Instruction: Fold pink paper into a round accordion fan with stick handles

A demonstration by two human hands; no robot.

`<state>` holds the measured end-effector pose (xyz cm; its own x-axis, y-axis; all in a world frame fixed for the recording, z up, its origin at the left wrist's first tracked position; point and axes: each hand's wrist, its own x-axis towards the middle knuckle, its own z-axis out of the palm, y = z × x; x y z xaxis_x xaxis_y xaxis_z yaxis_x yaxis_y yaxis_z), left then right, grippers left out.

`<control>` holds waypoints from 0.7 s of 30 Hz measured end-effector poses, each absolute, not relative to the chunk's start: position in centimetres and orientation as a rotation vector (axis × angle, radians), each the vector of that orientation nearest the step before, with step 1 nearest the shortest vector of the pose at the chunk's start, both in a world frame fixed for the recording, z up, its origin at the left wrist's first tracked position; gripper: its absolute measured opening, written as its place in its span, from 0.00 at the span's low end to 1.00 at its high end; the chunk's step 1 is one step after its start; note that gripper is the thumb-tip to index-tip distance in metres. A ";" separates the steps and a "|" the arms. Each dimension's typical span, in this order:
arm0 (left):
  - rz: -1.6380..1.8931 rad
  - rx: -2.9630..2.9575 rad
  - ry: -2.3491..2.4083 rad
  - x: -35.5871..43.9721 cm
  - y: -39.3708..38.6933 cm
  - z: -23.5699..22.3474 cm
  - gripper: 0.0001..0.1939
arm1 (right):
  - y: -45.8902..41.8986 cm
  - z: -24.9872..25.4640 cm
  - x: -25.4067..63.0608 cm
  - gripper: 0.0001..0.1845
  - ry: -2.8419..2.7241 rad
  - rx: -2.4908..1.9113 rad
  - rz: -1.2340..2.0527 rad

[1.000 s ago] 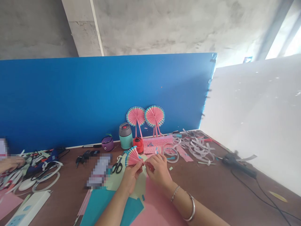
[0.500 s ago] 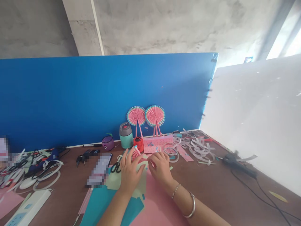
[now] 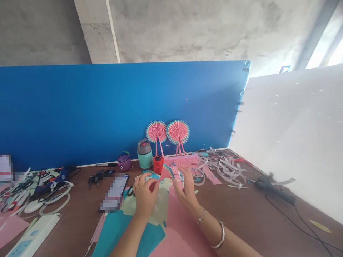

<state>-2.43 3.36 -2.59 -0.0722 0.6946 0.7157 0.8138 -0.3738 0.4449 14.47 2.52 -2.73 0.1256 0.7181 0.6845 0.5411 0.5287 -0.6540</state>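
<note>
Between my hands is a small pleated paper fan (image 3: 166, 172), pink with a blue and pale striped edge, partly spread. My left hand (image 3: 145, 194) is closed in a pinch on its narrow end, and the fan's wide edge points up and to the right. My right hand (image 3: 187, 187) is open beside that edge, thumb and fingers apart; whether a fingertip touches the pleats I cannot tell. Beneath lie sheets of pale green paper (image 3: 160, 210), blue paper (image 3: 150, 237) and pink paper (image 3: 182, 232). Black scissors (image 3: 130, 191) are mostly hidden behind my left hand.
Two round pink pleated fans (image 3: 178, 132) lean against the blue partition (image 3: 107, 114). Before them stand a teal flask (image 3: 145, 157), a red container (image 3: 158, 165) and a purple pot (image 3: 124, 162). A phone (image 3: 115, 192) lies left, curled white strips (image 3: 227, 171) right, a power strip (image 3: 34, 235) front left.
The fan has swung from the left side to the right, its narrow end now in my left hand. My right hand has let go of the narrow end and opened.
</note>
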 end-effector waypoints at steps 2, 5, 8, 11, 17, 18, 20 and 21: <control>-1.553 -1.983 -1.768 -2.7 3.7 -2.7 0.06 | 2.9 -3.4 14.7 0.20 -1.423 -1.139 0.334; -1.627 -1.885 -1.808 -2.9 3.7 -2.5 0.05 | 3.2 -3.9 14.9 0.16 -1.324 -1.164 0.514; -1.541 -1.820 -1.689 -2.6 3.1 -1.8 0.06 | 3.0 -3.6 14.9 0.13 -1.339 -1.165 0.616; -1.440 -1.838 -1.533 -2.1 2.2 -1.1 0.07 | 2.7 -3.2 14.7 0.18 -1.462 -1.110 0.625; -1.260 -1.885 -1.430 -1.6 1.5 -0.4 0.08 | 2.0 -2.4 14.2 0.33 -1.655 -1.107 0.082; -1.233 -1.894 -1.416 -1.6 1.4 -0.4 0.08 | 1.9 -2.2 14.1 0.30 -1.678 -1.130 -0.001; -1.187 -1.906 -1.393 -1.4 1.4 -0.4 0.08 | 1.6 -1.9 14.0 0.22 -1.718 -1.174 -0.126; -1.169 -1.909 -1.383 -1.4 1.3 -0.4 0.08 | 1.5 -1.8 13.9 0.19 -1.733 -1.192 -0.177</control>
